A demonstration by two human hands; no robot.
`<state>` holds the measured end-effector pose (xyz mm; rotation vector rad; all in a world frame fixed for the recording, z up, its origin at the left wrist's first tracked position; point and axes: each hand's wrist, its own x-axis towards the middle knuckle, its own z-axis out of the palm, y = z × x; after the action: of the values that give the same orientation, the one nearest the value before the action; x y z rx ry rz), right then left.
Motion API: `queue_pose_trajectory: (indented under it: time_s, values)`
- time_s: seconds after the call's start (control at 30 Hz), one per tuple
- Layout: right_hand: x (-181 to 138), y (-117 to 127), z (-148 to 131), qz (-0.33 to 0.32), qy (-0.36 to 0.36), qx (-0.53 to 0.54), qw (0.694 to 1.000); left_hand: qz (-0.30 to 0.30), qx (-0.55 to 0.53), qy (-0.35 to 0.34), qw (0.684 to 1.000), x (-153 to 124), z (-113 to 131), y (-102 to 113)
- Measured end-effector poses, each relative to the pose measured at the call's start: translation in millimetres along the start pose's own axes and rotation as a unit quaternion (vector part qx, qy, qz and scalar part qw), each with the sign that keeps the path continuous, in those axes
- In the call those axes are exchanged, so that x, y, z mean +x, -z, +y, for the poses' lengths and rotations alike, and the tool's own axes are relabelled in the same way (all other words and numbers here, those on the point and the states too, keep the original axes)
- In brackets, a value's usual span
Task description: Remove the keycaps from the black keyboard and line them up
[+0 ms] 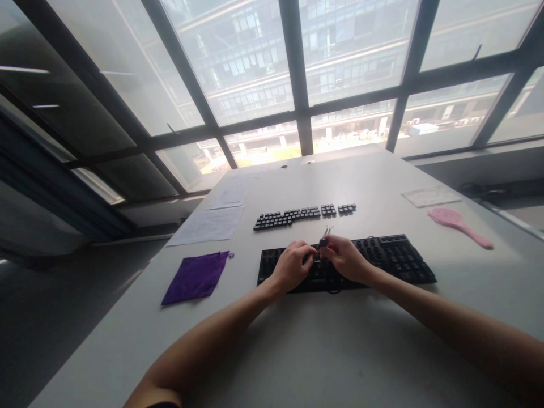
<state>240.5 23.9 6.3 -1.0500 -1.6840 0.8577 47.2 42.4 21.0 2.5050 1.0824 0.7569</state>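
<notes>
A black keyboard (408,262) lies in front of me on the white table, with many keycaps off its left and middle parts. My right hand (345,258) is closed over the middle of it, on what looks like a wire keycap puller (327,231), its thin metal prongs pointing up. A small dark piece, apparently a keycap (323,242), sits at the base of the prongs. My left hand (294,262) is beside it, fingers pinched close to the right fingertips. What the left fingers hold, if anything, is hidden. Behind the keyboard, loose black keycaps (287,217) stand in rows.
On the left are a purple cloth pouch (195,277) and white paper sheets (208,225). To the right lie a pink hairbrush (461,225) and a pale folded cloth or packet (431,196). Large windows (348,45) rise beyond the table.
</notes>
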Motion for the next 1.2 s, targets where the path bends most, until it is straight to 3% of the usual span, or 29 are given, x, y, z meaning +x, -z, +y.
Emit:
queue_pose_trajectory:
  time_s: [0.4, 0.63, 0.77, 0.9, 1.2]
  values:
    - [-2, 1, -6, -0.044, 0.004, -0.032, 0.999, 0.003, -0.004, 0.0, 1.0, -2, -2, -2]
    - [-4, 2, -9, -0.099, 0.132, -0.096, 0.982, 0.006, -0.009, -0.017, 1.0, -2, -3, -2]
    - [-8, 2, -7, -0.113, 0.176, -0.125, 0.97, -0.049, -0.008, -0.057, 0.997, -2, 4, 5]
    - [-9, 3, -3, -0.068, 0.136, -0.114, 0.982, -0.082, 0.003, -0.072, 0.994, -1, 6, 7]
    - [-6, 4, -1, -0.046, 0.078, -0.053, 0.994, -0.049, 0.012, -0.051, 0.997, -2, -5, -6]
